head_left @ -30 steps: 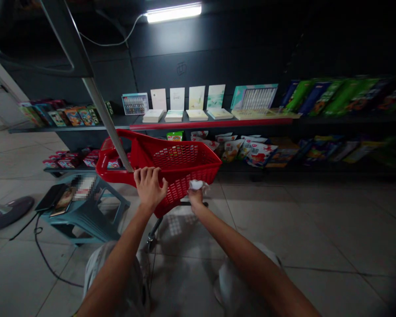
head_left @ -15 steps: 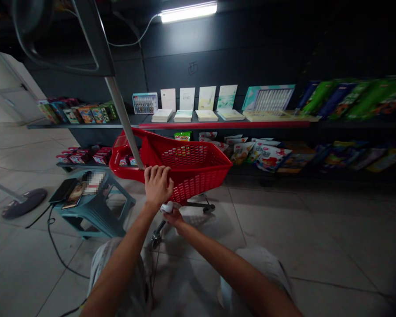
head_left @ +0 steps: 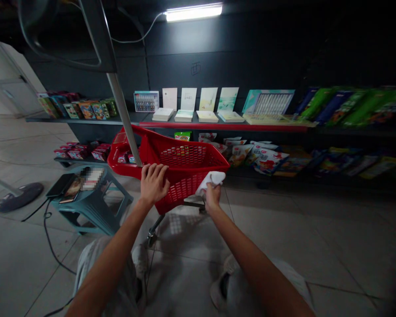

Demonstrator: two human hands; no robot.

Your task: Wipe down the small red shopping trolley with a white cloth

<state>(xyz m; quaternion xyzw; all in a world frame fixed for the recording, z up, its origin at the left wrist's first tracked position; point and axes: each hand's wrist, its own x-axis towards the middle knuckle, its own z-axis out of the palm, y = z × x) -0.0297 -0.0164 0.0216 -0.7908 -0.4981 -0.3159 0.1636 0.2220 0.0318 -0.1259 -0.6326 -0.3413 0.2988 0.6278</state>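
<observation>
head view looks from above, forward and down; faces shelves [head_left: 226, 127] farther off; red cart [head_left: 185, 169] near, mid-view

Left hand [head_left: 153, 182] atop red shopping cart [head_left: 185, 176], right hand [head_left: 213, 197] with white cloth [head_left: 215, 178] at its side

One red plastic shopping cart [head_left: 176, 176] is near the centre, with two bare hands, one left hand [head_left: 153, 182] towards 8 o'clock and one right hand [head_left: 213, 197] towards 5, plus one white cloth [head_left: 214, 177]. Four thin, pale upright booklets [head_left: 188, 99] span 11 to 1 o'clock, with four low, pale rectangular stacks [head_left: 207, 116] before them. There is one long white tube light [head_left: 194, 12] at 12 and one grey metal pole [head_left: 122, 105] at 10. Glossy green and blue bags [head_left: 353, 108] between 2 and 3 are too blurred to count.
</observation>
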